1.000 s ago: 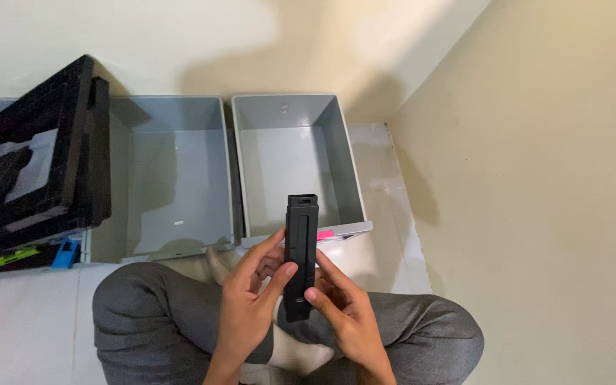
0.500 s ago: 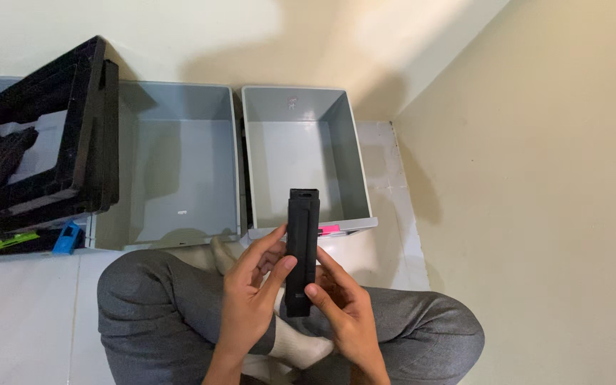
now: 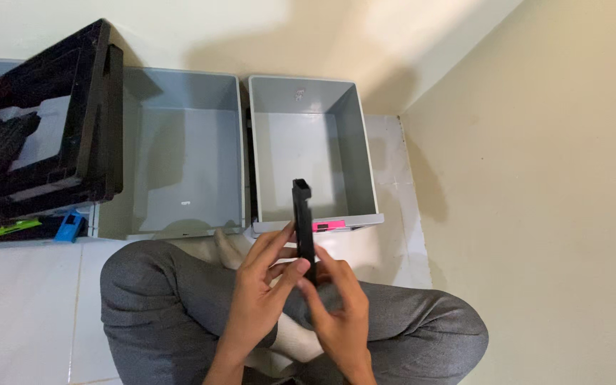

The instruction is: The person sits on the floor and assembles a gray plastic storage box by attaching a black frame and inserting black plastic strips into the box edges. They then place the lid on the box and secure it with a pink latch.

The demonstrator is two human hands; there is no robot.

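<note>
A long black plastic bar (image 3: 303,221) is held upright in front of the person's lap, just before the right-hand grey bin (image 3: 365,164). Its thin edge is turned to the camera, so its wide face cannot be seen. The lower end is gripped by both hands, likely so that it can be kept steady and looked at. The left hand (image 3: 262,299) is curled on the left side, with the thumb pressed to the bar. The right hand (image 3: 336,306) is closed around the bottom, which is hidden by the fingers. A pink tag (image 3: 329,224) is stuck on the bin's front rim. A second grey bin (image 3: 180,150) is set beside it. Black frames (image 3: 44,135) are stacked at the far left, partly cut off. Small green and blue bits (image 3: 37,228) under them are hard to make out.
</note>
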